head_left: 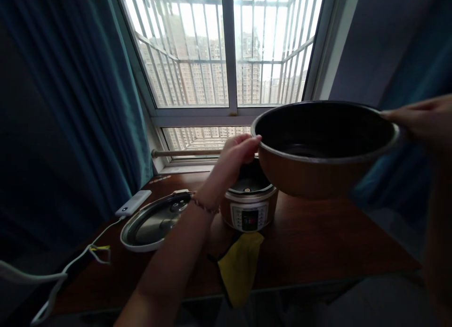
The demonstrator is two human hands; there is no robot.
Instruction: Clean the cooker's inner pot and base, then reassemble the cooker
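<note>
Dark wooden bench (318, 242) under the window. On it: cooker base (249, 207) at centre, lid (153, 223) lying to its left, white power bank (133, 203) far left. Yellow cloth (240, 265) drapes over the near edge.

One pot (325, 150), one lid (155, 222), one cooker (249, 203)

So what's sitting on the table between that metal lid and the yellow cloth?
Nothing: in the head view, only bare wooden table shows between the lid and the yellow cloth, though the person's left forearm crosses above it.

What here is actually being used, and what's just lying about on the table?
In use: inner pot, held by left hand and right hand; cooker base; lid.
Lying about: yellow cloth, white power bank, white cable.
</note>
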